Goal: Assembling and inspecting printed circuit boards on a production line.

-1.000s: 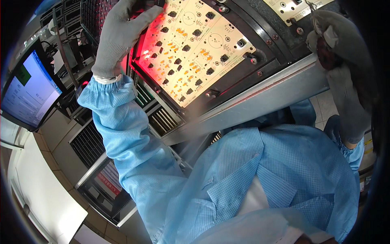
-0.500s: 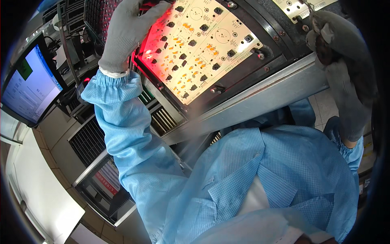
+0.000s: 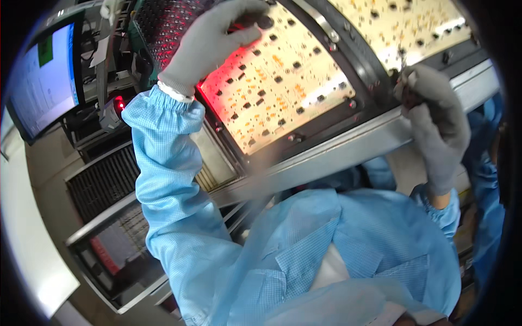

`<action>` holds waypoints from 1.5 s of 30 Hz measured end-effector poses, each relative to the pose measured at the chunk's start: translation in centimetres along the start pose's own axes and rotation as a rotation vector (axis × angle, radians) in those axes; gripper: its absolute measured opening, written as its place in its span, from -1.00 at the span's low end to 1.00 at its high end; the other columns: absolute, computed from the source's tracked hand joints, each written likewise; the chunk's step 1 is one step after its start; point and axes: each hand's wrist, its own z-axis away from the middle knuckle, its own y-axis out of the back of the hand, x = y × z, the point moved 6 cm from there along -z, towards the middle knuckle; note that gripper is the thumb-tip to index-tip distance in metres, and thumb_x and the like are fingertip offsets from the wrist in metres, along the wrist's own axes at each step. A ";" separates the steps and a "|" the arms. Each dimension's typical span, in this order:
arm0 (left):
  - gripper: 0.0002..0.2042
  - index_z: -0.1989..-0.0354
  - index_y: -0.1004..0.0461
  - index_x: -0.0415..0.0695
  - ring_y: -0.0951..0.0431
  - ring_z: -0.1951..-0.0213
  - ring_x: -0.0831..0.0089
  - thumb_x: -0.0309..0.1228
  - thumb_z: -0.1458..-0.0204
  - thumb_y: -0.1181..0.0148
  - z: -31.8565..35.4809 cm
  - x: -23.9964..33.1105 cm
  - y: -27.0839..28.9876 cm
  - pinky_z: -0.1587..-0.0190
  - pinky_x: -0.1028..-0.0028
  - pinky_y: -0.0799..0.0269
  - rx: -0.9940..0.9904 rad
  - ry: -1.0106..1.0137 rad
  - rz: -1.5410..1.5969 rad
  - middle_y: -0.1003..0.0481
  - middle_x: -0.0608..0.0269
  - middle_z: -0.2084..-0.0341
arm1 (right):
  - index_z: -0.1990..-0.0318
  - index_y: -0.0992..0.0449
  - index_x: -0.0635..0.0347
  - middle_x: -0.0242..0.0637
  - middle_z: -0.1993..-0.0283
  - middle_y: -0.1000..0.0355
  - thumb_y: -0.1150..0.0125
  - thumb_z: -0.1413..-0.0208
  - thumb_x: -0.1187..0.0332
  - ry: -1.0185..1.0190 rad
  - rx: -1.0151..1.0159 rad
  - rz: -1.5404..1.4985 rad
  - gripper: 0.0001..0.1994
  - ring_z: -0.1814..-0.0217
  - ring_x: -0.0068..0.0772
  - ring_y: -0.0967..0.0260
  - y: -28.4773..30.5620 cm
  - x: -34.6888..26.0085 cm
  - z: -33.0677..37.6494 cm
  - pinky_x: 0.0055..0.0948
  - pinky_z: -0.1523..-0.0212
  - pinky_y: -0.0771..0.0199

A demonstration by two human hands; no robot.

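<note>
At the far left a monitor (image 3: 43,92) with a blue screen stands on a dark rack, and below it a vented metal panel (image 3: 106,182) runs along the machine front. The person's left hand (image 3: 209,46), in a grey glove above a light-blue sleeve (image 3: 168,163), reaches up and away to the upper left corner of a pale circuit panel (image 3: 277,81) — its fingers are curled over that corner where a red light glows, and they seem to press or pinch the edge, though whether anything separate is gripped cannot be told. The panel lies tilted in a dark frame (image 3: 326,122), its long axis running from lower left to upper right, dotted with rows of small black parts; a second pale panel (image 3: 402,24) sits beyond a dark bar to the right. A long metal rail (image 3: 337,152) crosses below the frame. The right hand (image 3: 435,125), also gloved, is closed around a small dark thing at the frame's lower right corner, just above the rail — what the thing is stays unclear. The left hand is nearer the lit corner; the right is well apart from it.
</note>
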 end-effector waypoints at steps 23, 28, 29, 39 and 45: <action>-0.57 -0.02 -0.47 -0.12 -0.46 -0.03 0.17 -0.53 0.11 -0.33 22.9 4.5 -4.5 -0.18 0.12 -0.35 0.575 0.120 -0.556 -0.48 0.18 0.06 | 0.06 -0.50 0.26 -0.30 -0.02 -0.45 -0.21 -0.09 0.60 -0.173 -0.359 0.653 -0.76 -0.04 -0.55 -0.38 -9.9 -1.4 -9.9 -0.54 -0.09 -0.36; -0.49 -0.09 -0.44 -0.16 -0.42 -0.11 0.12 -0.54 0.13 -0.36 23.2 4.3 -5.1 -0.27 0.07 -0.24 0.529 0.138 -0.497 -0.45 0.12 0.00 | -0.03 -0.50 0.25 -0.32 -0.03 -0.45 -0.18 -0.11 0.60 -0.208 -0.576 0.783 -0.70 0.01 -0.57 -0.42 -10.9 0.8 -12.5 -0.57 -0.03 -0.40; -0.49 -0.09 -0.44 -0.16 -0.42 -0.11 0.12 -0.54 0.13 -0.36 23.4 4.1 -5.0 -0.27 0.07 -0.24 0.546 0.150 -0.483 -0.45 0.12 0.00 | -0.05 -0.50 0.24 -0.33 -0.04 -0.45 -0.17 -0.11 0.60 -0.263 -0.617 0.761 -0.68 0.04 -0.58 -0.44 -11.0 1.3 -12.7 -0.58 0.00 -0.42; -0.46 -0.11 -0.41 -0.13 -0.41 -0.12 0.10 -0.54 0.13 -0.36 24.2 3.1 -5.3 -0.30 0.05 -0.22 0.591 0.110 -0.434 -0.43 0.14 -0.02 | -0.20 -0.39 0.24 -0.37 0.01 -0.50 -0.16 -0.12 0.62 -0.280 -0.697 0.868 -0.55 0.06 -0.66 -0.42 -12.7 2.2 -12.3 -0.60 0.00 -0.42; -0.46 -0.10 -0.41 -0.14 -0.40 -0.12 0.05 -0.56 0.15 -0.36 24.6 3.0 -5.4 -0.27 0.10 -0.26 0.633 0.112 -0.435 -0.43 0.12 -0.01 | -0.23 -0.37 0.23 -0.31 0.00 -0.51 -0.16 -0.13 0.60 -0.333 -0.647 0.786 -0.53 0.09 -0.62 -0.45 -12.3 2.7 -12.2 -0.59 0.02 -0.45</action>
